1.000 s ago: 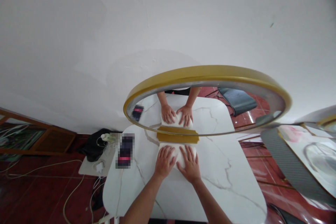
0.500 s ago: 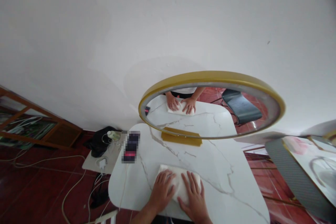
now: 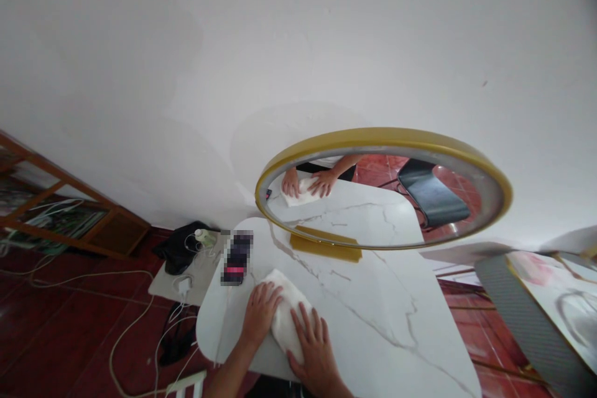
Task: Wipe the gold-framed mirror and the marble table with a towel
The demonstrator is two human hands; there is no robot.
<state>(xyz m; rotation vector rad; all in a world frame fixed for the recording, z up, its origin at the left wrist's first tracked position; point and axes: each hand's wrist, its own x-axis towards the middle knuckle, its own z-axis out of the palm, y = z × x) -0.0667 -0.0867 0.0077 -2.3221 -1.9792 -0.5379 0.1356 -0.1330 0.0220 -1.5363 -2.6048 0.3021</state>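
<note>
A folded white cloth (image 3: 286, 311) lies aslant on the front left part of the marble-patterned table (image 3: 373, 329). On the cloth's left side rests my left hand (image 3: 262, 311), its fingers laid flat over the edge. My right hand (image 3: 313, 342) presses on the right side with its fingers spread. Neither hand's fingers wrap round the cloth. Both hands and the cloth also show in the round mirror (image 3: 382, 134).
The gold-framed mirror stands at the back of the table on a gold base (image 3: 326, 246). A pixelated phone (image 3: 237, 258) lies at the left edge. Cables and a white charger (image 3: 183, 286) sit on a side surface, and a grey striped table (image 3: 527, 311) stands right.
Both hands have moved left with the cloth under them, closer to the phone. The cloth has turned from lying crosswise to slanting. The view has shifted slightly.
</note>
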